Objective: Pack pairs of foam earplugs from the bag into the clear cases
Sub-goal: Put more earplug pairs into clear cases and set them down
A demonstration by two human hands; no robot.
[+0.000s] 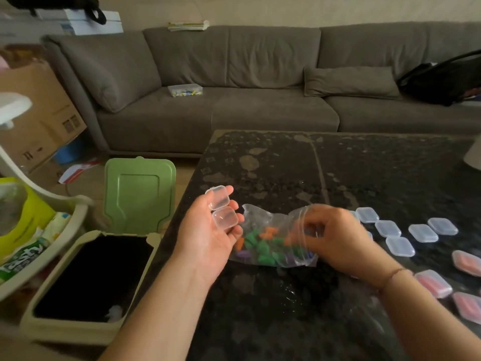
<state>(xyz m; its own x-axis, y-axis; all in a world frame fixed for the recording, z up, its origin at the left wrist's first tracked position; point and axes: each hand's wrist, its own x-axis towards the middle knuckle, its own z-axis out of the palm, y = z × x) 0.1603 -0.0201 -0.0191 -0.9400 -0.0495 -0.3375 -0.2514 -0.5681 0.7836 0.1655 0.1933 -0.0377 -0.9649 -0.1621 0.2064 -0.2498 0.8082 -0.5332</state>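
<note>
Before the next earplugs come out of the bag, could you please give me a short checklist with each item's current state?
1. Clear case open in left hand: ok.
2. Case empty: ok.
3. Right hand at the bag mouth: ok.
4. Earplugs left in bag: ok.
5. Right grip on a matching pair: cannot tell, blurred.
6. Spare empty cases on table: ok.

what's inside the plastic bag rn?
The plastic bag holds loose green, orange and purple earplugs. The right hand covers its mouth end, hiding anything there.
</note>
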